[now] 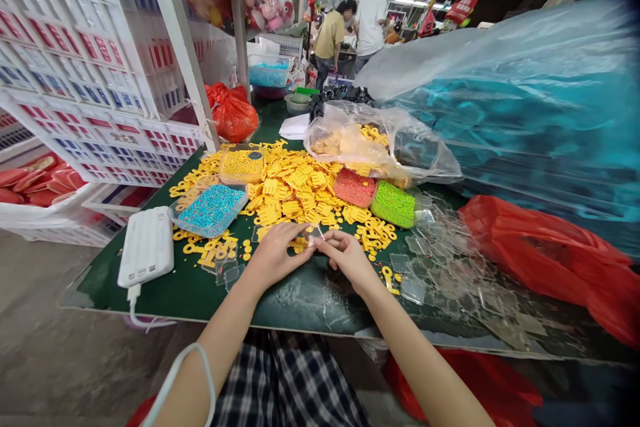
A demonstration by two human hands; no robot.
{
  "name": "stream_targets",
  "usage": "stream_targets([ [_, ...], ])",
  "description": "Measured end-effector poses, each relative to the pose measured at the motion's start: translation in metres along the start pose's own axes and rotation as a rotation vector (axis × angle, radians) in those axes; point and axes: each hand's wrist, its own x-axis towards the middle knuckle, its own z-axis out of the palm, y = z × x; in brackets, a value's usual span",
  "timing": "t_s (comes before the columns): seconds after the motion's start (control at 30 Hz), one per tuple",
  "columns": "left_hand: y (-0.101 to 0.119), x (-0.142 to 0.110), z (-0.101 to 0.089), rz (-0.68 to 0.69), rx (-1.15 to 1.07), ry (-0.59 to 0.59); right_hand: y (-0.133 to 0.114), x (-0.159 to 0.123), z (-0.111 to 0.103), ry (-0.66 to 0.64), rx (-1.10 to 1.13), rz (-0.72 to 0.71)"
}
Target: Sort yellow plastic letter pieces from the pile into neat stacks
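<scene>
Okay, so in the head view your left hand [275, 255] and right hand [353, 260] meet over the near part of the table [300, 313], and both look pinched, thumb and fingers, on a small clear plastic piece [317, 235]. It sits right at the fingertips, between your hands, so neither is really nearer: it's off to the right of your left palm, and ahead and left of your right palm. Its long axis? Can't tell, the fingers cover too much.

The heap of yellow plastic pieces [295, 187] is just beyond your fingers. Blue beads [213, 208] are over on the left, red beads [355, 187] and green beads [394, 204] are ahead to the right, and loose clear squares [414, 288] lie right of your right hand.

Writing-wise, not much luck: the mark on the white basket [100, 133] and the red banner [466, 1] are too blurry to read, and I can't spot a brand on the power bank [147, 247].
</scene>
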Motion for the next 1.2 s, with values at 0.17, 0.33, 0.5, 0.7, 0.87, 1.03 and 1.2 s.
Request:
stream_targets([
  [0.17,-0.001,-0.002,-0.013,-0.003,-0.062,-0.168,0.003,0.002,-0.004,-0.038,-0.046,-0.086],
  [0.33,0.000,0.004,-0.019,-0.002,-0.036,-0.254,0.012,0.006,-0.005,-0.068,-0.082,-0.070],
  [0.5,-0.011,0.021,-0.032,0.003,0.069,-0.395,0.010,0.000,-0.011,-0.008,-0.510,-0.264],
  [0.7,-0.019,0.025,-0.035,0.018,0.031,-0.451,0.003,-0.009,-0.019,-0.006,-0.848,-0.463],
  [0.87,-0.016,0.019,-0.030,0.020,0.039,-0.427,0.004,-0.009,-0.018,-0.042,-0.920,-0.458],
  [1.03,-0.018,0.019,-0.030,0.013,0.042,-0.445,0.005,-0.008,-0.016,-0.075,-0.961,-0.452],
  [1.2,-0.018,0.018,-0.027,0.014,0.068,-0.466,0.005,-0.006,-0.016,-0.077,-1.036,-0.487],
])
